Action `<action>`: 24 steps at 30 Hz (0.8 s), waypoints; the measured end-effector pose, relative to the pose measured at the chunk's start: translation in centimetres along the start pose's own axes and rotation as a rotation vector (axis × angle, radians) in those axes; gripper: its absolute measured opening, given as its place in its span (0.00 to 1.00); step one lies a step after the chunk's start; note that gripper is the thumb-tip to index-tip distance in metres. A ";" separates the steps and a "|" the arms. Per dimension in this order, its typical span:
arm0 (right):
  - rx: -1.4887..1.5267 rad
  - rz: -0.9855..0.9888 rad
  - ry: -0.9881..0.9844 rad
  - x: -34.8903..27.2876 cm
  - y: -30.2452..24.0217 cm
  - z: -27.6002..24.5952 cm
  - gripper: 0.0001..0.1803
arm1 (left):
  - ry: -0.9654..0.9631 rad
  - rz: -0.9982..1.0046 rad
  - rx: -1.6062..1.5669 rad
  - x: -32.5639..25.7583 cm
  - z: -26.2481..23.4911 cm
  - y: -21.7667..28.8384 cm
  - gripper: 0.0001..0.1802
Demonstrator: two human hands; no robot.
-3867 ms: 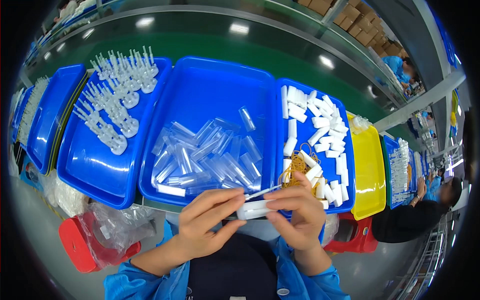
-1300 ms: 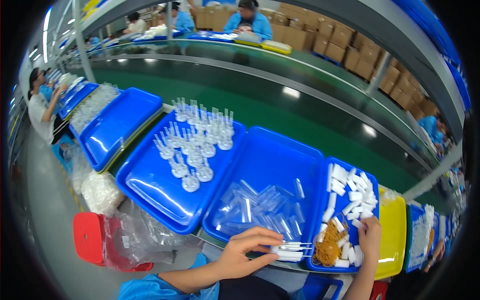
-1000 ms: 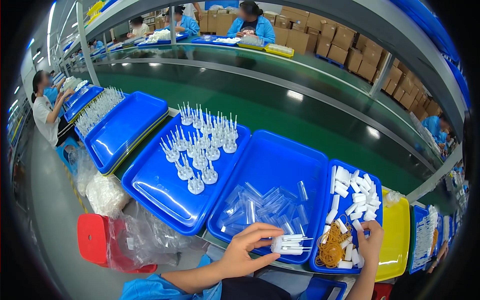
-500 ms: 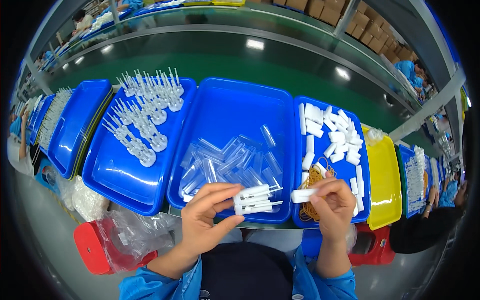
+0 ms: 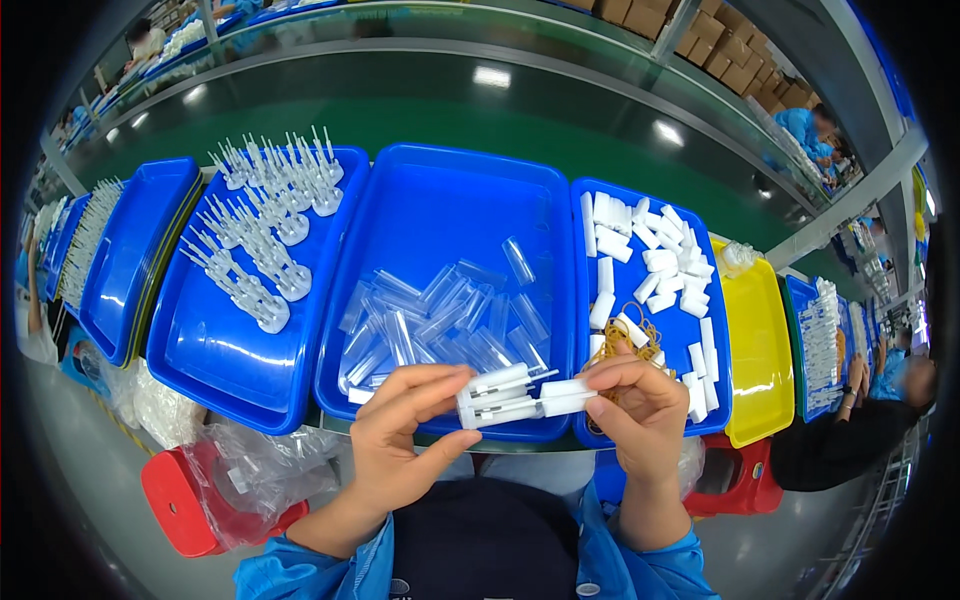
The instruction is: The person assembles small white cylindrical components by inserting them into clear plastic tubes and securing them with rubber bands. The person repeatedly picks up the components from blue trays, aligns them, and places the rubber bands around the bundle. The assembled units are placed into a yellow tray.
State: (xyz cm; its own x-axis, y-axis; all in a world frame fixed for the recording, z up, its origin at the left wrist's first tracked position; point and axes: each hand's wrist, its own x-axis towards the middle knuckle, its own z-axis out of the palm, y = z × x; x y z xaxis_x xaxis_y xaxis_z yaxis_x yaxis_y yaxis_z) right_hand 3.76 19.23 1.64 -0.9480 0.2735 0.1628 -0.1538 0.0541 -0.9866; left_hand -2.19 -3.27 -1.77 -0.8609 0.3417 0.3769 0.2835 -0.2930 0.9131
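Observation:
My left hand [image 5: 400,425] grips the base of a white pronged plastic holder [image 5: 492,398] between thumb and fingers, its prongs pointing right. White sleeves cover several of the prongs. Between the thumb and fingers of my right hand [image 5: 640,405] is a white cylinder [image 5: 566,396], lying in line with the holder. Its left end meets the tip of a lower prong; whether the tip has entered it I cannot tell. Both hands are above the front edges of a middle blue tray [image 5: 470,190] with loose clear tubes [image 5: 450,310] and a right blue tray [image 5: 590,330].
More white cylinders [image 5: 663,260] and tan rubber bands [image 5: 645,338] lie in the right tray. Pronged holders [image 5: 265,235] stand in the left blue tray [image 5: 215,375]. A yellow tray [image 5: 757,350], red stools [image 5: 180,500] and a green conveyor belt [image 5: 420,105] are nearby. Other people sit farther off.
My right hand has brought the white cylinder left, up against the prongs of the holder. My left hand still grips the holder. The whole view has shifted slightly.

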 end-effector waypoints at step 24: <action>-0.688 -0.468 0.006 3.3 -0.4 -2.9 0.05 | -0.082 -0.043 0.173 0.1 0.1 0.8 0.24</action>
State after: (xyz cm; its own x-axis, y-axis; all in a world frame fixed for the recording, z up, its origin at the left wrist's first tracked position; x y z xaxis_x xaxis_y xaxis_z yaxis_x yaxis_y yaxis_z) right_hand 1.49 22.88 2.60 -0.8266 0.0818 0.5567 -0.3250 0.7383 -0.5911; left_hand -2.03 -3.40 -0.96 -0.8385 0.4244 0.3418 0.3214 -0.1213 0.9391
